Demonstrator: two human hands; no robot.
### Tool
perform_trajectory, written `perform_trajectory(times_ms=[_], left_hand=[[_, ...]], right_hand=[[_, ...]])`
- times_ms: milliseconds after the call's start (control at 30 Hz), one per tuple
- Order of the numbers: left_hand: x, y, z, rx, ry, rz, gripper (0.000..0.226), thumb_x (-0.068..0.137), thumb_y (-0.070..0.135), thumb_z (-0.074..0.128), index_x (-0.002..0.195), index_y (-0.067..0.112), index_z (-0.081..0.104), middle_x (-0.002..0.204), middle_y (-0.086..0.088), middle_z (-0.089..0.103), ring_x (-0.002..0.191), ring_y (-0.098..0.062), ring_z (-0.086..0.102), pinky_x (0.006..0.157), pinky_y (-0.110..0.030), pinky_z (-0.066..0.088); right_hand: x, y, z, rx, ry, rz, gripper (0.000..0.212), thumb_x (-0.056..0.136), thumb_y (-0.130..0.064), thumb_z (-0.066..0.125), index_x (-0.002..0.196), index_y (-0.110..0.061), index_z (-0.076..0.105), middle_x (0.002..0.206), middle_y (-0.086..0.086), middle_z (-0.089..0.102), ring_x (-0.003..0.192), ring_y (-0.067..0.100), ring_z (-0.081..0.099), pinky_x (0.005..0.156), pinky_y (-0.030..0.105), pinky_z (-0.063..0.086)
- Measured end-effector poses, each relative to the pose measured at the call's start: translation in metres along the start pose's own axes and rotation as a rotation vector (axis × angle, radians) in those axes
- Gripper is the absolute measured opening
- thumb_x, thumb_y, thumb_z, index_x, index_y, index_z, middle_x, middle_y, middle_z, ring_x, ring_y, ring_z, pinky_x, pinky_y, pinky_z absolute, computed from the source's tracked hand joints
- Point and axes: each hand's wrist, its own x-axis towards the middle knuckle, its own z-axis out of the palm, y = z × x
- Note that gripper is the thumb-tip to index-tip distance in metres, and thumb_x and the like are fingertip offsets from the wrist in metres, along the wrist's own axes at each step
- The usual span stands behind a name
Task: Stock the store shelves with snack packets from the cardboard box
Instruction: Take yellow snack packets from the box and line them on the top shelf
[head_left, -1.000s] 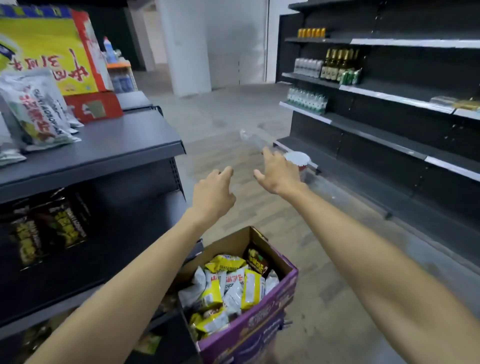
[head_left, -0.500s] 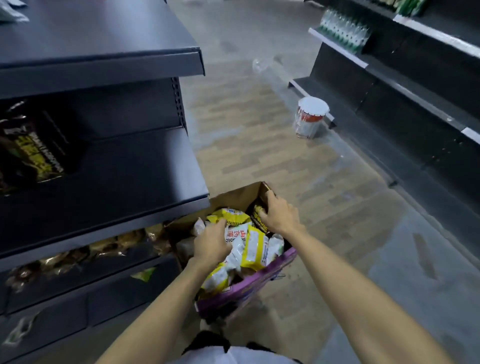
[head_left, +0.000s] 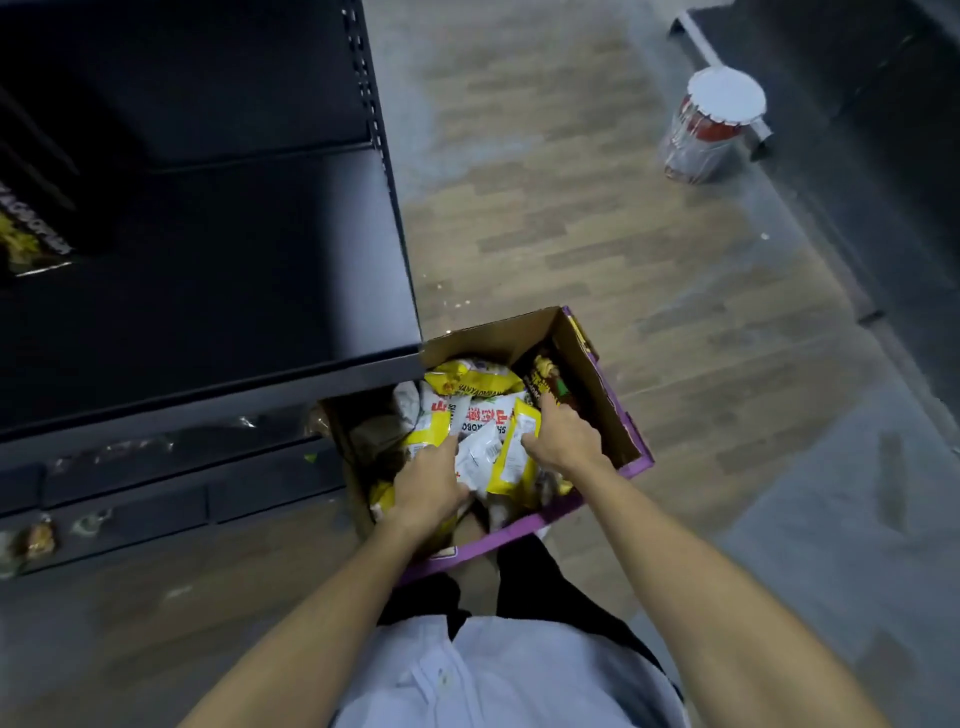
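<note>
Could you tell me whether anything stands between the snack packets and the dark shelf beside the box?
Nothing visible does. The left hand and right hand touch the snack packets in the cardboard box; the front edge of the shelf only overhangs the box's far left corner.

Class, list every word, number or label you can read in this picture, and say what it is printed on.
"SH...KOBO": partly hidden black letters on the white packet in the cardboard box.
Red characters on it: too blurred.
Yellow packet: lettering blurred.
Dark packet on the shelf: unreadable.
Can on the floor: label unreadable.
</note>
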Motion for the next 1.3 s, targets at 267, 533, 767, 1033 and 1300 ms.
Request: perform_trajectory(times_ms=[267,533,767,1033,1300], left_hand=[[0.004,0.007,0.019,-0.091,0.019,-0.202,0.044,0.082,0.034,0.064,0.118,0.015,0.051,0.114,-0.013,0.061,0.108,-0.038,0.058,0.077,-0.04,0.047],[0.003,-0.002,0.033,-0.114,0.103,-0.278,0.032,0.085,0.026,0.058,0.114,0.014,0.053,0.112,-0.012,0.063,0.106,-0.035,0.058,0.075,-0.039,0.046],[0.009,-0.001,0.033,-0.206,0.07,-0.34,0.032,0.082,0.028,0.066,0.11,0.016,0.056,0.105,-0.009,0.065,0.1,-0.031,0.06,0.075,-0.039,0.05],[0.023,-0.001,0.029,-0.152,0.07,-0.35,0.034,0.081,0.025,0.068,0.113,0.019,0.056,0.108,-0.006,0.065,0.102,-0.03,0.06,0.077,-0.037,0.051],[0.021,-0.017,0.032,0.138,-0.016,-0.356,0.042,0.081,0.021,0.066,0.12,0.018,0.052,0.117,-0.008,0.058,0.109,-0.03,0.057,0.081,-0.037,0.048]], right_hand=[[0.037,-0.002,0.044,0.197,-0.238,0.173,0.049,0.086,-0.023,0.065,0.127,-0.001,0.051,0.13,0.017,0.056,0.119,0.032,0.056,0.087,0.034,0.049],[0.058,-0.012,0.057,0.208,-0.211,0.249,0.081,0.086,-0.03,0.073,0.14,0.003,0.024,0.14,0.025,0.039,0.123,0.034,0.052,0.091,0.038,0.049],[0.062,-0.004,0.043,0.209,-0.253,0.231,0.071,0.09,-0.006,0.063,0.144,0.002,0.018,0.144,0.027,0.035,0.125,0.041,0.05,0.093,0.041,0.047],[0.075,0.004,0.016,0.628,-0.296,0.291,0.035,0.086,-0.007,0.056,0.12,-0.005,0.055,0.111,0.018,0.064,0.083,0.027,0.064,0.064,0.033,0.051],[0.052,0.01,0.024,0.239,-0.126,0.354,0.051,0.095,-0.014,0.055,0.138,0.0,0.031,0.141,0.02,0.045,0.126,0.037,0.05,0.094,0.04,0.045]])
